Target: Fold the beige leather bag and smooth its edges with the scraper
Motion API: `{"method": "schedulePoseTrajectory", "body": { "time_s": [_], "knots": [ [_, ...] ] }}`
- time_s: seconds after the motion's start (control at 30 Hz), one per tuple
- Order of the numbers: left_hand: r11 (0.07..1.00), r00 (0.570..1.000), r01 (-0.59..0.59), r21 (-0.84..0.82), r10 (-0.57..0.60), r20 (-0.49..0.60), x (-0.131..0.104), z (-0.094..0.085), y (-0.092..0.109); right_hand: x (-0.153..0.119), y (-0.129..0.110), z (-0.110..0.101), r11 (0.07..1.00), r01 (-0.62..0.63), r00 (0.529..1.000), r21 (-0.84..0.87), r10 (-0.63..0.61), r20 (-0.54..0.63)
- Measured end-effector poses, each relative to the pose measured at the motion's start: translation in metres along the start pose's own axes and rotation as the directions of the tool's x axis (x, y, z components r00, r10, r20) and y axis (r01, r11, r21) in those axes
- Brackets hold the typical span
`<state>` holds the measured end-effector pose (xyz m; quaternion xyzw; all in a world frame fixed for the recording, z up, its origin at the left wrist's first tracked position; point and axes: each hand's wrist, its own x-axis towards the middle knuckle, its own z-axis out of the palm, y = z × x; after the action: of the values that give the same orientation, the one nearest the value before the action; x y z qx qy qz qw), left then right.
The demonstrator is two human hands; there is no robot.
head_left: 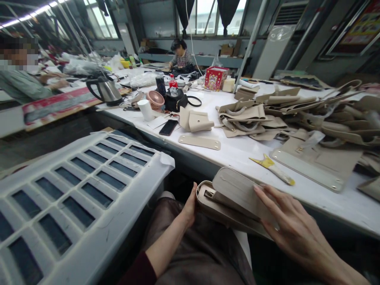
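The beige bag (221,209) above the lap (202,253) is gripped at its left end by the left hand (188,210); it is best kept steady while the flap (237,189) is pressed evenly by the right hand (293,221), fingers outspread. The left fingers, thumb excepted, and the bag's underside are hidden.

Over here, daylight whitens the windows (202,18) and a strip light (29,14) glares overhead; the counter (237,152) shines, deep shadow lies beneath, and shapes stretch toward the edges.
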<state>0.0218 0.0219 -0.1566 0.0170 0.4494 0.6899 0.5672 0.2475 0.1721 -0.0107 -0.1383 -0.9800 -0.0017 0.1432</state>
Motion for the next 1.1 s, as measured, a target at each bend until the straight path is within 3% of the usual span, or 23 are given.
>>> {"method": "schedulePoseTrajectory", "body": {
  "time_s": [0.1, 0.23, 0.43, 0.57, 0.7, 0.83, 0.97, 1.1],
  "knots": [
    [1.0, 1.0, 0.001, -0.013, -0.001, -0.009, 0.001, 0.001, -0.001, 0.002, -0.001, -0.002, 0.998, 0.035, 0.997, -0.046, -0.032, 0.071],
    [0.998, 1.0, -0.02, -0.053, 0.02, -0.001, -0.001, 0.003, 0.0, 0.012, -0.008, 0.008, 0.998, 0.05, 0.981, 0.042, -0.057, 0.184],
    [0.993, 1.0, 0.011, -0.121, -0.009, 0.018, -0.001, 0.001, 0.0, 0.018, 0.003, 0.019, 0.983, 0.037, 0.899, 0.182, -0.112, 0.423],
    [0.992, 1.0, 0.007, -0.126, -0.004, 0.021, 0.002, -0.001, -0.002, 0.023, 0.01, 0.018, 0.971, 0.016, 0.879, 0.237, -0.126, 0.459],
    [0.989, 0.998, 0.01, -0.148, -0.002, 0.055, 0.005, -0.002, -0.005, 0.03, 0.005, 0.026, 0.963, 0.025, 0.88, 0.268, -0.148, 0.451],
    [0.983, 0.997, 0.028, -0.182, -0.015, 0.072, 0.006, -0.004, -0.006, 0.034, -0.006, 0.037, 0.969, 0.048, 0.913, 0.243, -0.141, 0.383],
    [0.985, 0.997, 0.025, -0.173, -0.013, 0.07, 0.005, -0.006, -0.005, 0.046, -0.019, 0.044, 0.972, 0.095, 0.963, 0.215, -0.145, 0.229],
    [0.99, 0.997, 0.006, -0.141, 0.004, 0.074, 0.004, -0.008, -0.001, 0.065, -0.029, 0.057, 0.92, 0.143, 0.983, 0.366, -0.176, 0.059]
  ]
}}
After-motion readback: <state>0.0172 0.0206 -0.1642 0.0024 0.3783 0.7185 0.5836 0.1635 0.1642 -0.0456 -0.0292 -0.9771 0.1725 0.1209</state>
